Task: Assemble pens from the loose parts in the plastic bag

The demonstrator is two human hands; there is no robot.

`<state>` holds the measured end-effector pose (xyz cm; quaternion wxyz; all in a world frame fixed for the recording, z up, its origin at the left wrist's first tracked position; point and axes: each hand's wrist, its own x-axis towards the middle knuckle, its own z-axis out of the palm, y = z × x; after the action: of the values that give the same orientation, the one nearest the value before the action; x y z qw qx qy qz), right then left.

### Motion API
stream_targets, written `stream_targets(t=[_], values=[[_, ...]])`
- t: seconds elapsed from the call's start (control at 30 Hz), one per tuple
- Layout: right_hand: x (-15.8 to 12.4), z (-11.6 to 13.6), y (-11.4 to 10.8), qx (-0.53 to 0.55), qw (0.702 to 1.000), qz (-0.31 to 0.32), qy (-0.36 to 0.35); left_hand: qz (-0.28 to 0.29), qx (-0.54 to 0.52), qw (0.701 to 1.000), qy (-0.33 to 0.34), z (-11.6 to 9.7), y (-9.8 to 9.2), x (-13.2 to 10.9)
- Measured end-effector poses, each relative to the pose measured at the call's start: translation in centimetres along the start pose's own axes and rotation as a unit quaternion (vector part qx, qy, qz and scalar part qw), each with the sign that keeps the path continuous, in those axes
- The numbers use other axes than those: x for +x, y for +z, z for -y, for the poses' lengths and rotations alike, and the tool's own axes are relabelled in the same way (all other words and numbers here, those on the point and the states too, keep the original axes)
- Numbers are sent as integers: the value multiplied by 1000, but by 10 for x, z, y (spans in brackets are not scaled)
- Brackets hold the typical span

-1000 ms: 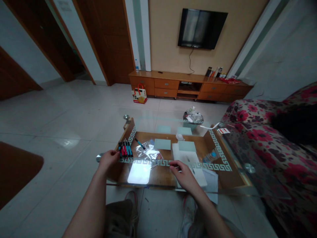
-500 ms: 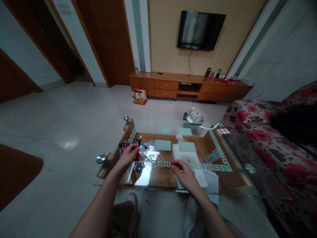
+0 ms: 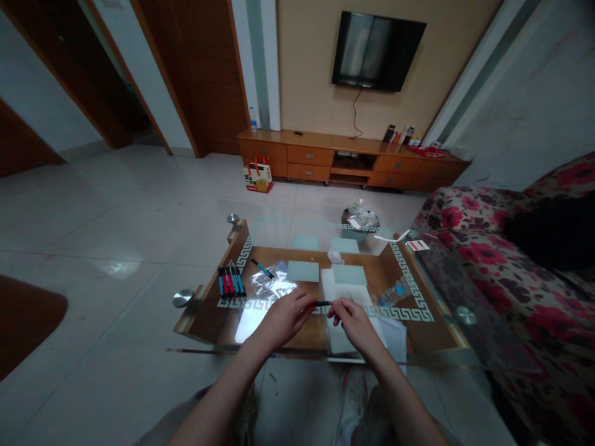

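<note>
My left hand (image 3: 284, 318) and my right hand (image 3: 354, 320) meet over the near edge of the glass coffee table (image 3: 421, 313). Between them they hold a thin dark pen (image 3: 322, 303), lying level, the left fingers closed on one end and the right fingertips pinching the other. A row of red and blue pens (image 3: 229, 284) lies on the glass at the left. One more blue pen (image 3: 263, 269) rests by a crumpled clear plastic bag (image 3: 272, 285). A white box (image 3: 341, 291) sits under my right hand.
Pale glass squares (image 3: 302, 271) and a plastic bottle (image 3: 389, 295) lie on the table's lower shelf. A floral sofa (image 3: 515, 272) runs along the right. A full waste basket (image 3: 360, 222) stands beyond the table, and a TV cabinet (image 3: 353, 161) lines the far wall.
My left hand took a pen from the row at the left and carried it right to the middle. My right hand rose off the white box and pinched the pen's other end.
</note>
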<state>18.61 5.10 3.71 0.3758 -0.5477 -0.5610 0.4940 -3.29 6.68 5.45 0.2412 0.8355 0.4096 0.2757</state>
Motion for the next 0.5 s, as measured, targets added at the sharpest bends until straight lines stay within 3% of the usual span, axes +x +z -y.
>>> stream_targets(t=[0.13, 0.3, 0.5], values=[[-2, -4, 4, 24, 999, 22, 28, -5, 72, 997, 14, -3, -1, -7], [-1, -8, 13, 65, 995, 4, 73, 1, 118, 993, 21, -5, -3, -11], [-2, -13, 17, 85, 994, 15, 73, 7, 178, 984, 16, -3, -3, -12]])
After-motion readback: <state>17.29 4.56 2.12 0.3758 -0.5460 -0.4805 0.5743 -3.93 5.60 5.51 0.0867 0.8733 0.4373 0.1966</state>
